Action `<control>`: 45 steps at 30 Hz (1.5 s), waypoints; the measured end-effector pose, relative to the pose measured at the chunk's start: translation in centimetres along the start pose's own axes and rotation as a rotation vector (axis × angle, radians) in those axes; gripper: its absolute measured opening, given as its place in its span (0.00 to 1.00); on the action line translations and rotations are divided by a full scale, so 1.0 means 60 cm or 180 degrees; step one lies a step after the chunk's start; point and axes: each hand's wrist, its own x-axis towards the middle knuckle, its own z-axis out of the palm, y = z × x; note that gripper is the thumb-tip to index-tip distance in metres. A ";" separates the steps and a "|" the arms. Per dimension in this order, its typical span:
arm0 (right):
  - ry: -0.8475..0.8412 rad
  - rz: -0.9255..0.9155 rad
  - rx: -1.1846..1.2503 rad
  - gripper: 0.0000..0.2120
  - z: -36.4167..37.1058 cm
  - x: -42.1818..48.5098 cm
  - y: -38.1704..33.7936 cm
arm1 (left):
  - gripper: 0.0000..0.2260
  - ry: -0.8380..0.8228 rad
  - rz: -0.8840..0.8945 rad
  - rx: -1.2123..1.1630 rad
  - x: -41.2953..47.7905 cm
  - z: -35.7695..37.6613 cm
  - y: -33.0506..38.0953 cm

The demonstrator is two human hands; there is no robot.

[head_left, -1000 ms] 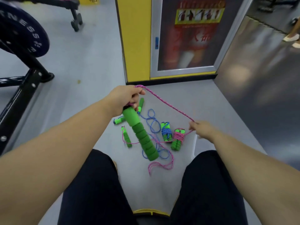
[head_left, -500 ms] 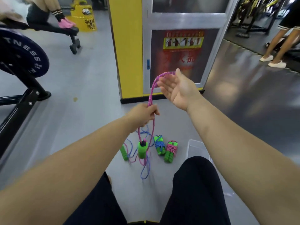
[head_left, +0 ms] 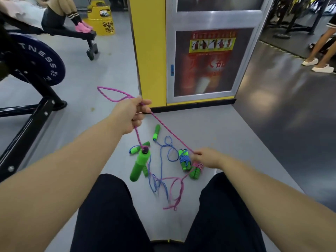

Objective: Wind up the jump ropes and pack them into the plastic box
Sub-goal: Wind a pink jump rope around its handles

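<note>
**Progress**
- Two ropes are wound. A blue-wound bundle and a pink-wound bundle lie side by side on the floor, at about 4 o'clock from the middle of the view and just beside the right hand.
- Neither bundle is packed. The plastic box does not show in this view, so its place cannot be told.
- A third rope is being worked.
  - The left hand is closed around the pink rope, with a loop standing out at 10 o'clock of the fist.
  - One run drops toward 6 o'clock to a green handle hanging cap-up. Whether its foot touches the floor cannot be told.
  - A second run goes taut toward 4 o'clock to the right hand, which pinches it at the fingertips.
  - The rest of the pink rope trails slack between the knees.
  - Judgement: the person is drawing out lengths, and winding has barely begun.
- A fourth rope, the blue rope, sprawls unwound on the floor with no hand on it.
- Left to do, as judged: wind the pink rope, wind the blue rope, and box all four.

**Writing**
- Weight plate, at 9 o'clock: white letters "TNESS", with the start of the word cut off.
- Yellow bin, at 11 o'clock: a logo and dark lettering, too small to read.
- Poster, at 1 o'clock: a yellow strip of small pictograms on a red ground, with large characters too blurred to read.
</note>
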 end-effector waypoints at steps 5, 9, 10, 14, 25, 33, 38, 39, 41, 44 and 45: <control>0.0902 0.0505 0.3024 0.17 -0.069 -0.003 -0.024 | 0.13 0.0648 -0.0437 0.0263 0.008 -0.044 -0.035; 0.0663 0.0018 0.4985 0.18 -0.150 -0.014 -0.116 | 0.03 -0.0063 -0.0541 0.0743 -0.016 0.002 -0.083; 0.0533 -0.0131 0.5135 0.18 -0.163 -0.020 -0.135 | 0.04 -0.0387 -0.0405 0.0813 -0.023 0.021 -0.091; 0.0594 -0.0528 0.5112 0.18 -0.185 -0.036 -0.184 | 0.06 -0.1168 0.0051 0.0939 -0.039 0.080 -0.099; 0.0827 0.0077 0.4263 0.10 -0.108 -0.027 -0.093 | 0.18 -0.0837 -0.0018 0.1110 -0.030 0.060 -0.099; 0.0293 -0.0343 0.2336 0.11 0.018 -0.049 -0.115 | 0.19 -0.0715 -0.0244 0.0479 -0.017 0.051 -0.100; 0.0678 -0.0174 0.2974 0.05 0.010 -0.026 -0.099 | 0.18 -0.0306 -0.0174 0.1151 -0.017 0.024 -0.093; 0.0732 -0.0043 0.3328 0.06 0.001 -0.025 -0.094 | 0.18 -0.0211 -0.0184 0.1177 -0.015 0.018 -0.093; 0.0894 0.0268 0.4351 0.10 -0.018 -0.023 -0.079 | 0.18 -0.0081 -0.0201 0.1136 -0.011 0.007 -0.095; 0.0784 0.0350 0.5246 0.10 -0.041 -0.027 -0.061 | 0.19 -0.0214 -0.0306 0.1178 -0.006 0.009 -0.103; 0.0480 0.0191 0.5082 0.08 -0.044 -0.033 -0.061 | 0.20 -0.0404 -0.0363 0.1413 -0.007 0.011 -0.104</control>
